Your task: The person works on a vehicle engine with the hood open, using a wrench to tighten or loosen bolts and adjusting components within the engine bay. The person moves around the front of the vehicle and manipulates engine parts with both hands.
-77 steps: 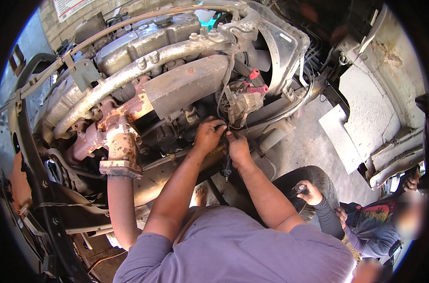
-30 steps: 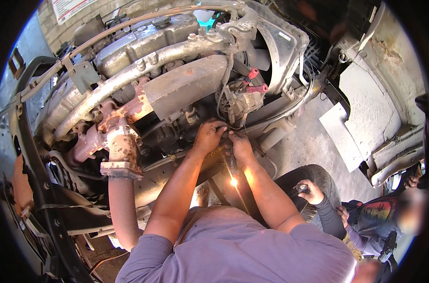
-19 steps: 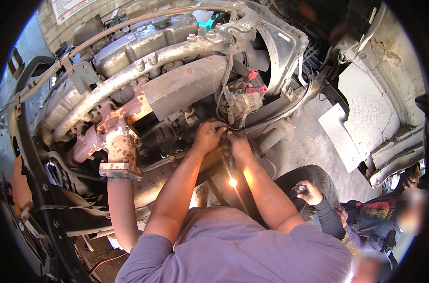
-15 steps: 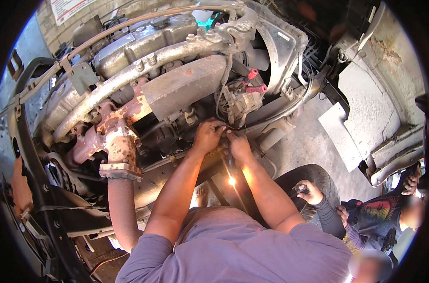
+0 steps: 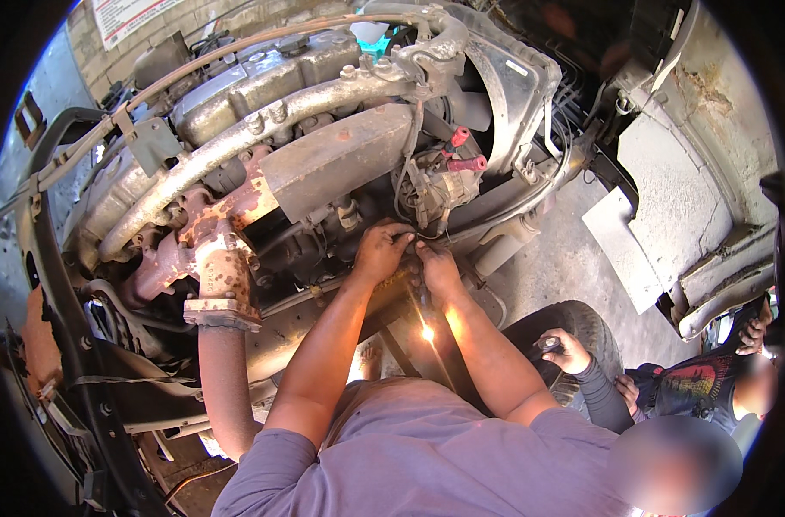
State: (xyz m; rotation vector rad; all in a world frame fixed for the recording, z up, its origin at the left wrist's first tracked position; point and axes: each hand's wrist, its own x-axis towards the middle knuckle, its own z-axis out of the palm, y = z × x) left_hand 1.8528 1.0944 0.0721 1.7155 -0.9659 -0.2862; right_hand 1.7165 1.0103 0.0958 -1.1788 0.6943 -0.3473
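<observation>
My left hand (image 5: 382, 252) and my right hand (image 5: 439, 270) are close together in front of the engine, just below a dusty alternator-like unit (image 5: 442, 183) with two red-covered terminals. Fingertips on both hands are pinched, and a thin dark wire (image 5: 428, 236) shows between them, its ends hidden by the fingers and the parts behind. Above my left hand is a brown metal heat shield (image 5: 340, 155). A bright light (image 5: 427, 334) glows between my forearms, beneath my hands.
A rusty exhaust pipe (image 5: 224, 379) runs down left of my arms. A tyre (image 5: 573, 323) lies to the right. Another person's hand (image 5: 567, 351) holds a small dark object near it. Hoses and a fan shroud (image 5: 517, 99) border the far side; a white body panel (image 5: 668, 198) stands right.
Both hands stay almost in place, still pinched together at the wire. At the lower right, another person's blurred head has moved further into view.
</observation>
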